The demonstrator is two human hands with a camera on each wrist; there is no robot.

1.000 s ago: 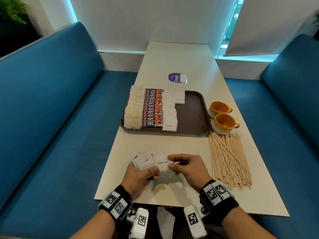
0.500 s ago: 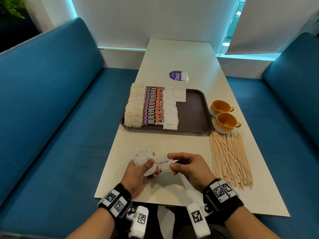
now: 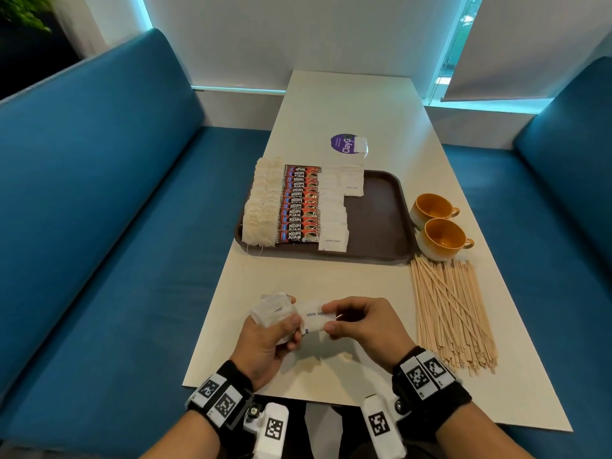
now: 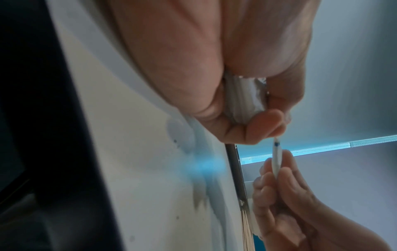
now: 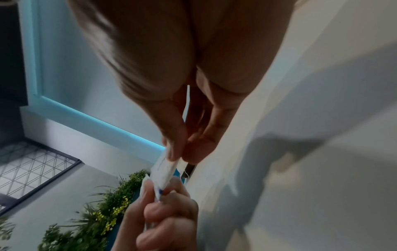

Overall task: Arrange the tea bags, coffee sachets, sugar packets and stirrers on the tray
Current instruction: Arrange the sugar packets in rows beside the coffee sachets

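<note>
Sugar packet (image 3: pixel 314 320) pinched by right hand (image 3: pixel 366 326) above near edge of table (image 3: pixel 357 104), left edge touching left hand (image 3: pixel 270 339), itself clutching a wad of packets (image 3: pixel 271 309). Tea bags (image 3: pixel 261 207), coffee sachets (image 3: pixel 299 205), sugar packets (image 3: pixel 334 213) in rows at left end of tray (image 3: pixel 377 210); stirrers (image 3: pixel 450 313) by right table edge.

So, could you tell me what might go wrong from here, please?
The left hand grips a loose bunch of sugar packets while the right hand pinches one packet free; the bunch could slip from that grip. The stirrers lie close beside the right wrist and could be scattered by a careless reach toward the tray.
</note>
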